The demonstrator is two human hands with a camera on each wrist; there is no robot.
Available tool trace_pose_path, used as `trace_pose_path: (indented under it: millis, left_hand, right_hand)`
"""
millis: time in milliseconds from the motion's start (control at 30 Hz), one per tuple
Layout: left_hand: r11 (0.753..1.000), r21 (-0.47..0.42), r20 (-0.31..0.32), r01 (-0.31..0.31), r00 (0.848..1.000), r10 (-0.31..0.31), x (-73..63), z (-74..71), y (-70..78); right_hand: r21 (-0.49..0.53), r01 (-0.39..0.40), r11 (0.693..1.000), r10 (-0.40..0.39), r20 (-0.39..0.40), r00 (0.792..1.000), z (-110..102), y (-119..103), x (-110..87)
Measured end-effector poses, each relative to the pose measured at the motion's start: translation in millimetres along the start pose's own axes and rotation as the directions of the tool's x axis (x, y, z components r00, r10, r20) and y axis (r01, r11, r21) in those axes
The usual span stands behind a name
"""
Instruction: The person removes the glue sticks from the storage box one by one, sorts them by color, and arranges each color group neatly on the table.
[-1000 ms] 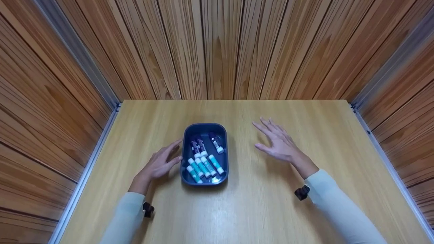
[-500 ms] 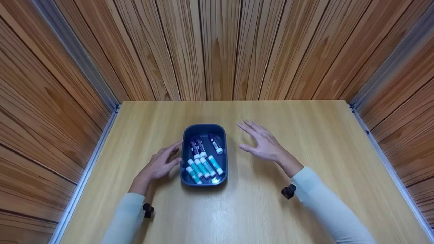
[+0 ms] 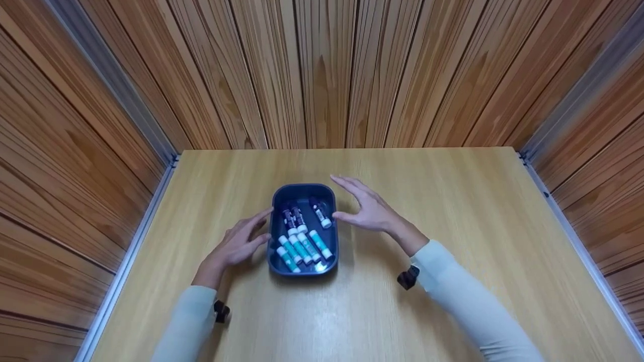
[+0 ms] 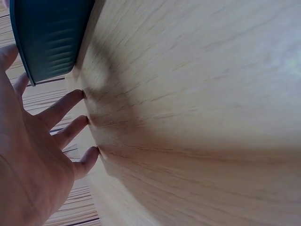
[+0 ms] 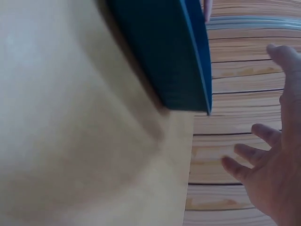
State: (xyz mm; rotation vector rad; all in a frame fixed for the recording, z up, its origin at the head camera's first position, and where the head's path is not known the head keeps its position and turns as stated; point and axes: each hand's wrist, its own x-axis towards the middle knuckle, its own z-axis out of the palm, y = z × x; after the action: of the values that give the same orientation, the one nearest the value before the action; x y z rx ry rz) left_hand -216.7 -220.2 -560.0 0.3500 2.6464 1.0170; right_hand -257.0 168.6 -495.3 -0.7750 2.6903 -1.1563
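Observation:
A dark blue rectangular tray [image 3: 327, 271] stands on the table, holding several small capped tubes like glue sticks. Teal tubes [image 3: 304, 245] with white caps lie in its near half; dark purple tubes [image 3: 297, 217] lie in the far half. My left hand [image 3: 243, 241] is at the tray's left side, thumb and forefinger at the rim, the other fingertips down by the table in the left wrist view. My right hand [image 3: 370, 208] is held at the tray's right side, fingers spread, thumb tip close to the rim. In the right wrist view its fingers [image 5: 249, 155] are extended, holding nothing.
The light wooden table [image 3: 322, 322] runs back to a wood-plank wall [image 3: 327, 75]. More plank walls and grey metal rails [image 3: 121, 271] close off both sides. A small black device [image 3: 408, 277] sits at each wrist.
My right hand has moved left across the table, from well away to right beside the tray. My left hand and the tray have stayed in place.

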Motion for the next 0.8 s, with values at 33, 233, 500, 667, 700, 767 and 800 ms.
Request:
trace_pose_path:
  millis: [33,233,500,667,700,767,800]
  left_hand:
    - [1.0,0.0,0.001,0.0,1.0,0.0,0.0,0.2,0.0]
    - [1.0,-0.009,0.0,0.002,1.0,-0.002,-0.3,0.4,0.2]
    - [1.0,0.002,-0.002,0.002,1.0,-0.002,0.3,0.9,0.4]
    - [1.0,0.001,0.002,0.013,1.0,-0.013,0.9,0.3,0.8]
    - [1.0,0.001,0.002,0.015,1.0,-0.015,0.9,0.1,0.9]
    - [1.0,-0.001,0.002,0.016,1.0,-0.016,0.9,-0.2,0.6]
    - [1.0,-0.002,0.002,0.017,1.0,-0.017,0.7,-0.2,0.5]
  right_hand:
    - [0.028,-0.002,1.0,0.002,0.006,1.0,1.1,-2.0,2.4]
    - [0.148,-0.029,0.989,0.021,0.053,0.998,9.2,-12.7,17.2]
    - [0.242,-0.107,0.964,0.069,0.159,0.985,22.9,-22.8,33.9]
    - [0.275,-0.171,0.946,0.116,0.206,0.972,33.6,-27.3,42.6]
    - [0.277,-0.18,0.944,0.123,0.208,0.97,35.7,-28.3,44.1]
    - [0.283,-0.189,0.94,0.131,0.213,0.968,39.8,-30.6,46.5]
    - [0.285,-0.192,0.939,0.133,0.214,0.968,42.0,-31.5,47.7]
